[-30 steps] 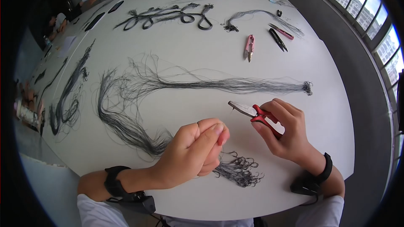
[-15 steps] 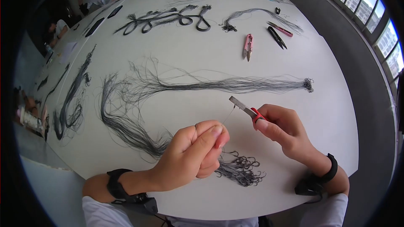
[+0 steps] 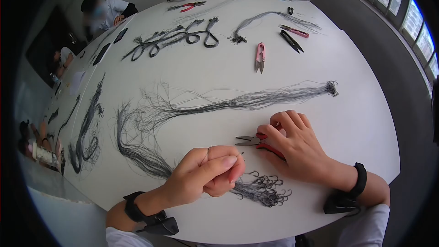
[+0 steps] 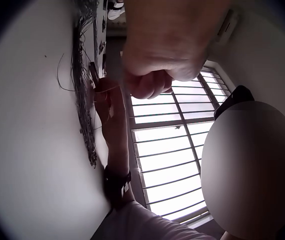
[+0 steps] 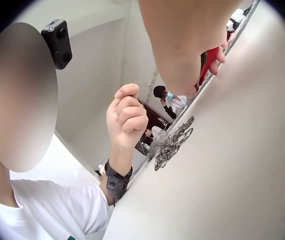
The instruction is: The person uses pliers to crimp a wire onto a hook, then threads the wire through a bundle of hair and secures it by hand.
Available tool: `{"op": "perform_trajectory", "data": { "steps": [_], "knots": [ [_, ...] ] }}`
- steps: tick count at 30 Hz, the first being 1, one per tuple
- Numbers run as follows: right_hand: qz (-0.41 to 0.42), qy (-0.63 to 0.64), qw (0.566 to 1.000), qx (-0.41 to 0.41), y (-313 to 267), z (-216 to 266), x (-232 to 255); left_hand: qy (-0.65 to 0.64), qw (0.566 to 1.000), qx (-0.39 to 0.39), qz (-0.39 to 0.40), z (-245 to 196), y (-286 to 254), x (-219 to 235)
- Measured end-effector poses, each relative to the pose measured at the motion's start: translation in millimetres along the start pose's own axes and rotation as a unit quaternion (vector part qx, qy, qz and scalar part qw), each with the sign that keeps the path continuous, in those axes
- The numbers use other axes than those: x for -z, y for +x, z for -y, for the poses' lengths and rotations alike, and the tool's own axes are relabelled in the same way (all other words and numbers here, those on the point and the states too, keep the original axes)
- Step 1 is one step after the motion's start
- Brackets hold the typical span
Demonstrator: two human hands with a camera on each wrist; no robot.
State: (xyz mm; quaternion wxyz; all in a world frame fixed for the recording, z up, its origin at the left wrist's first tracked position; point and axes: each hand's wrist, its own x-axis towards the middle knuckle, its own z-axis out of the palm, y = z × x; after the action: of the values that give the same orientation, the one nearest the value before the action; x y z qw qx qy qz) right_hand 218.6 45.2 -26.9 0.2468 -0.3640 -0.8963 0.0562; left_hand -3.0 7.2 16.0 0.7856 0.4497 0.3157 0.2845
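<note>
In the head view my left hand (image 3: 206, 171) pinches between thumb and curled fingers a thin fishing line (image 5: 142, 83), whose fine end sticks out above the fist in the right wrist view. My right hand (image 3: 297, 148) is low over the table, thumb and fingers about the red handles of the pliers (image 3: 249, 141), whose jaws point left. Below and between the hands lies a bunch of fish hooks (image 3: 267, 192) on dark lines. Its bundle of lines (image 3: 144, 158) runs under the left hand and curves away up the table.
A second bundle of hooked lines (image 3: 247, 100) stretches across the table's middle. Farther back lie pink snips (image 3: 260, 58), black snips (image 3: 291, 41), looped dark bundles (image 3: 173, 36) and red-handled pliers (image 3: 187, 6). Another long bundle (image 3: 89, 123) lies at left. Other people sit around the table.
My right hand has lowered the pliers from above the left fist to the table, turning them to point left. The line no longer runs to their tip. My left hand keeps its pinch.
</note>
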Motion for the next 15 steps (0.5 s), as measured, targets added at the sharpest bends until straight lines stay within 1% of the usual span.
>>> {"op": "perform_trajectory", "data": {
  "steps": [1,5,6,7,8,9,10,11,12,13,14,15],
  "knots": [
    [0.000,0.012,1.000,0.011,0,0,-1,-0.009,1.000,0.011,0.015,-1,-1,1],
    [-0.021,0.031,0.999,0.022,0,4,4,0.017,0.999,0.028,0.029,-3,-3,-1],
    [-0.023,0.130,0.991,0.032,2,6,8,0.022,0.999,0.029,0.030,-3,-4,-1],
    [-0.024,0.227,0.973,0.043,4,9,11,0.027,0.999,0.030,0.030,-3,-5,-2],
    [-0.017,0.338,0.940,0.045,4,12,14,0.028,0.999,0.032,0.031,-2,-5,-2],
    [-0.018,0.339,0.940,0.043,2,18,17,0.027,0.999,0.028,0.031,-1,-6,-2],
    [0.049,0.495,0.866,-0.056,-2,25,20,0.026,0.999,0.023,0.031,-1,-6,-3],
    [0.113,0.629,0.754,-0.152,-4,28,22,0.027,0.999,0.024,0.032,-1,-6,-3],
    [0.131,0.635,0.748,-0.139,-4,24,20,0.038,0.999,0.024,0.030,-1,-7,-3],
    [0.130,0.636,0.748,-0.139,-5,23,20,0.048,0.998,0.023,0.027,-1,-7,-3],
    [0.131,0.647,0.736,-0.150,-5,23,21,0.049,0.998,0.024,0.027,-1,-7,-3],
    [0.134,0.657,0.724,-0.161,-5,23,22,0.074,0.997,-0.002,0.000,0,-7,-4]
  ]
}}
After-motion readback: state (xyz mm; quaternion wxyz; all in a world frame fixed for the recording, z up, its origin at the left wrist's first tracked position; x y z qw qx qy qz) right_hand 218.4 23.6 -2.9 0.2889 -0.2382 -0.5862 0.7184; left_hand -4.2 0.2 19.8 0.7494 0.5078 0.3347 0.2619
